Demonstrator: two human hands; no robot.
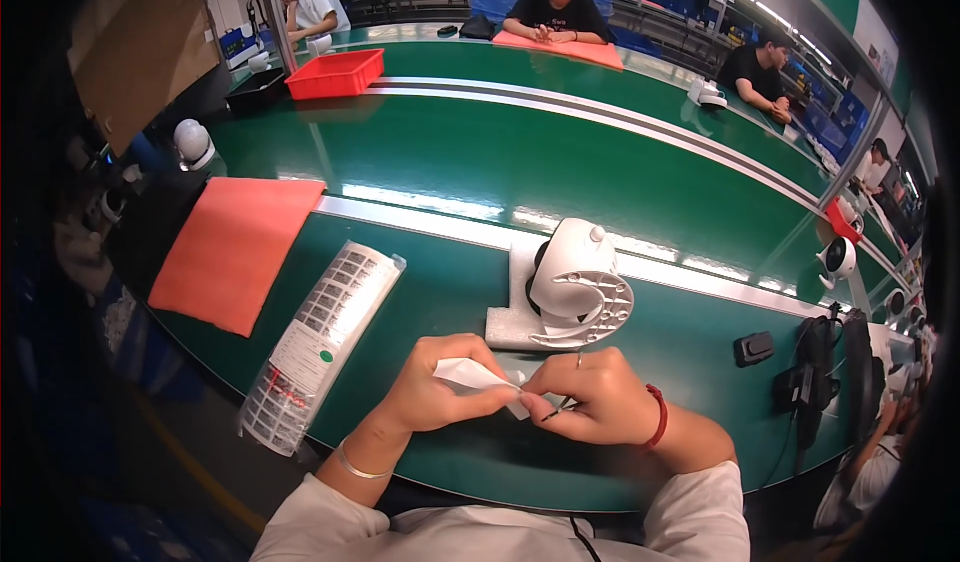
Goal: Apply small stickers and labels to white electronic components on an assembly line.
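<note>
My left hand (432,387) is closed on a folded white slip (463,370), pinching it between thumb and fingers. The fingertips of my right hand (600,399) meet the slip's right end. A thin dark tool (562,408) runs through my right hand; its kind is mostly hidden by the fingers. Just beyond my hands, a white dome-shaped device (572,267), like a security camera with a ribbed open base, lies on its side on a pale foam block (505,334). Another small white piece below my fingertips is partly covered.
Left of my hands lies a plastic-wrapped stack of printed label sheets (320,347). Farther left is an orange foam mat (240,252). A black adapter (754,349) and black cables (815,382) lie right. Beyond the metal strip stands a red bin (335,74); several people sit across.
</note>
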